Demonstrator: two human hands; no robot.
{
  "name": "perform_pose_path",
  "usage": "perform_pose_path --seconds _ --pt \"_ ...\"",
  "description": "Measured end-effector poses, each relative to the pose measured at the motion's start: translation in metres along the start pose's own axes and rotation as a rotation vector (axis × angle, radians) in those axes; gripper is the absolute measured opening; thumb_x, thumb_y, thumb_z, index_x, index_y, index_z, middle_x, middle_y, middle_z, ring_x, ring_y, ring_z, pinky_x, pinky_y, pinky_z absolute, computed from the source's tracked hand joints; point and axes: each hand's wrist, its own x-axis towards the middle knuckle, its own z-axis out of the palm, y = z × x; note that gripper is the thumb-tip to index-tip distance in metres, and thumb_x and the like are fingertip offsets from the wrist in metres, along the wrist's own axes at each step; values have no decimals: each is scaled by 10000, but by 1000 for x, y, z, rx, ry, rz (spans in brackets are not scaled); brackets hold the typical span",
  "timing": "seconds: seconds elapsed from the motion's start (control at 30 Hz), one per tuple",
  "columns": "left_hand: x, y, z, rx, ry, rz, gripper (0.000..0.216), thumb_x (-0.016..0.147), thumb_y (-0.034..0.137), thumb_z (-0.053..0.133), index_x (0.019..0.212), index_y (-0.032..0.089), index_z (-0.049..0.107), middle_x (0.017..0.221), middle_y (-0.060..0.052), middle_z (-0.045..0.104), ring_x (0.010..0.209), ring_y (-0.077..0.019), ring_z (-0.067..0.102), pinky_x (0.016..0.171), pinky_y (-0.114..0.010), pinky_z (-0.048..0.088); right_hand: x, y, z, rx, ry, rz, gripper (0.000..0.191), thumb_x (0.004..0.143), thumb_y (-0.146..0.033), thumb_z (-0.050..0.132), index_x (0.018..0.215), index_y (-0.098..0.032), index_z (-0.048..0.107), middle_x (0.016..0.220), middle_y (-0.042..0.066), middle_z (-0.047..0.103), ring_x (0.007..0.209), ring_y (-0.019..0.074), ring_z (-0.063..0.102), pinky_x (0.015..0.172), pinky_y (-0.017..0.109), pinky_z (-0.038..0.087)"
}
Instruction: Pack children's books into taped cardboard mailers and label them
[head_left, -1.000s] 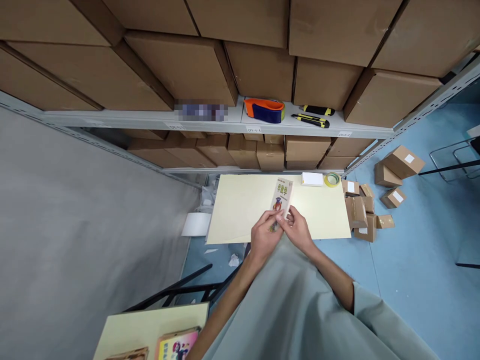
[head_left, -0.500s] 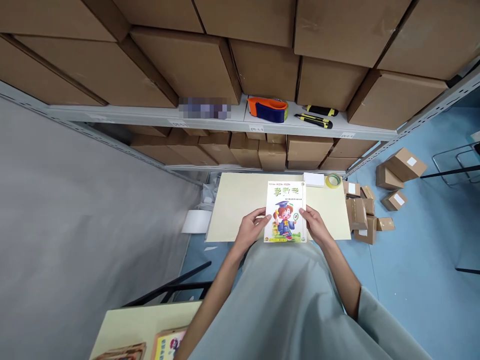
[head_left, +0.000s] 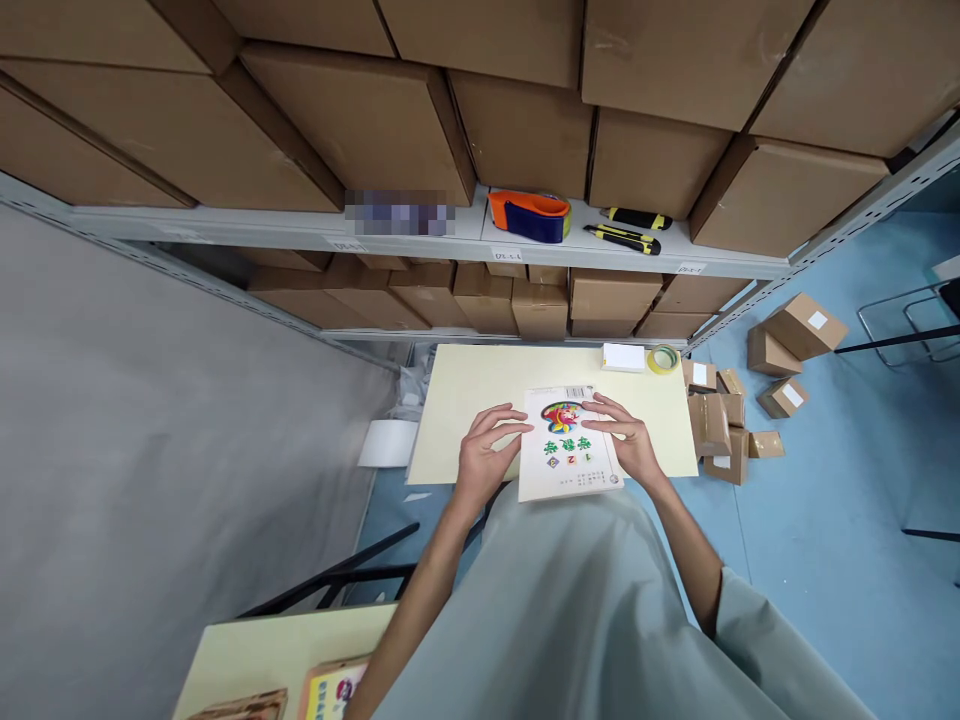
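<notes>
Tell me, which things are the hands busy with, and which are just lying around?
Busy: booklet, held by the left hand and right hand; cream table under it.
Lying around: orange tape dispenser and yellow-black knives on the shelf; tape roll and white pad at the table's far edge; small boxes on the floor.

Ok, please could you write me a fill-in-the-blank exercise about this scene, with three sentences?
1. The left hand and the right hand both rest on the ____, which lies on the cream table.
2. The tape dispenser on the shelf is blue and ____.
3. The roll of tape lies at the table's far ____ corner.
Missing words: booklet; orange; right.
</notes>
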Motion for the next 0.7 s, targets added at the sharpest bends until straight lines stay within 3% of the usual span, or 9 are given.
perform_pose_path --seconds 0.1,0.2,0.3,0.4,0.57,0.7 --pt "-1 5 -1 -2 19 23 158 931 284 698 914 323 849 1052 -41 804 1207 -273 683 1101 -487 531 -2 -4 2 -8 19 -20 244 874 -618 824 1000 -416 876 1309 35 789 1451 339 570 1279 606 381" --pt "-2 11 -2 -31 25 -18 135 918 296 728 989 303 843 1017 -47 792 1084 -255 711 1013 -428 558 -5 -2 2 -14 57 13 293 846 -598 851 1034 -374 875 1231 58 809 1307 343 660 1194 566 476" --pt "-1 15 0 -77 9 -135 153 895 380 777 969 254 823 933 -50 762 929 -228 703 890 -360 567 -5 2 3 8 114 131 365 858 -606 829 1043 -293 861 1025 59 823 1023 314 738 1011 492 581" --pt "0 13 5 -199 -22 -288 300 868 517 792 893 217 792 879 -51 739 865 -215 695 803 -323 566 -3 3 5 118 82 236 434 864 -645 804 1052 -255 833 965 44 807 922 288 747 902 433 600" --pt "-1 10 8 -336 10 -463 448 776 632 847 877 201 778 863 -60 758 870 -235 705 796 -335 587 -1 9 11 207 81 347 541 818 -728 804 1024 -228 798 861 42 791 788 261 744 740 374 597" --pt "0 22 11 -332 -46 -409 494 875 669 752 968 187 811 916 -81 783 932 -249 717 873 -356 588 1 27 18 352 75 498 566 843 -756 760 1003 -214 769 816 40 786 698 227 723 682 353 592"
